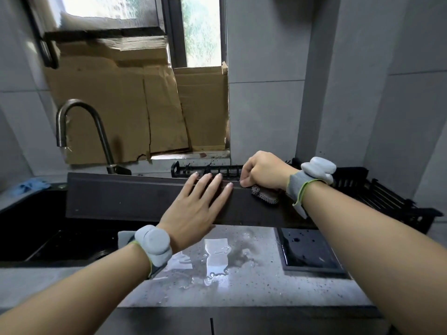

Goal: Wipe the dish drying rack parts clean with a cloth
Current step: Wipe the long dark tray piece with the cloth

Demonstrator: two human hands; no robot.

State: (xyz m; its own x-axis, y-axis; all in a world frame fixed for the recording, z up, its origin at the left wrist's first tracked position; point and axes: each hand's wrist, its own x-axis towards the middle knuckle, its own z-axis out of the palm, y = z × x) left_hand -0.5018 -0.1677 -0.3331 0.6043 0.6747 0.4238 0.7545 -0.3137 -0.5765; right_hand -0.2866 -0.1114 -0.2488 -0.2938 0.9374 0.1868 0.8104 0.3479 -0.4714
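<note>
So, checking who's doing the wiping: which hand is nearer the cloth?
Right. The right hand grips the cloth; the left hand rests flat on the dark panel beside it.

both my arms are bare to the edge of view, no sleeves. my left hand (193, 213) has a grey knit wristband (154, 264) with a lime-green edge, and a pale grey rounded sensor pod (152, 243) with lobed bumps sits on top of it. my right hand (262, 171) has the same kit: grey band (296, 187) with green trim, a loose strap tail hanging off it, and a whitish lobed pod (318, 169) on the wrist.
</note>
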